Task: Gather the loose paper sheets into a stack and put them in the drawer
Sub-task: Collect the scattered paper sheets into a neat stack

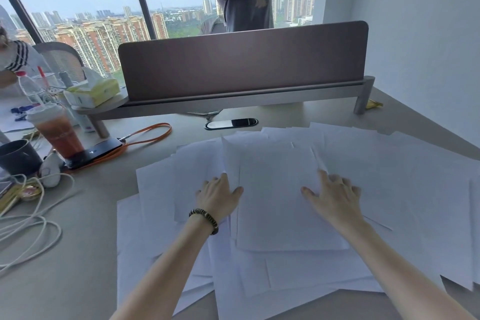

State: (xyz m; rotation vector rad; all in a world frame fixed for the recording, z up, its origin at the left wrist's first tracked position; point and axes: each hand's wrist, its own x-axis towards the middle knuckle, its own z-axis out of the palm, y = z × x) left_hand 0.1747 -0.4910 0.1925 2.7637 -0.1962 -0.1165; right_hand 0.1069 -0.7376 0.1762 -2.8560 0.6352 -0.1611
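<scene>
- Your left hand (219, 196) lies flat on the loose paper sheets (389, 189), fingers spread; a beaded bracelet (205, 218) circles that wrist.
- Your right hand (335, 196) presses flat too, fingers splayed, pinching nothing.
- Between both hands sits one top sheet (278, 202), overlapping the rest.
- Sheets fan unstacked across the desk (78, 241).
- Left of them: white cable (31, 226), iced drink cup (55, 130), phone (93, 153).
- Behind: divider panel (241, 62).
</scene>
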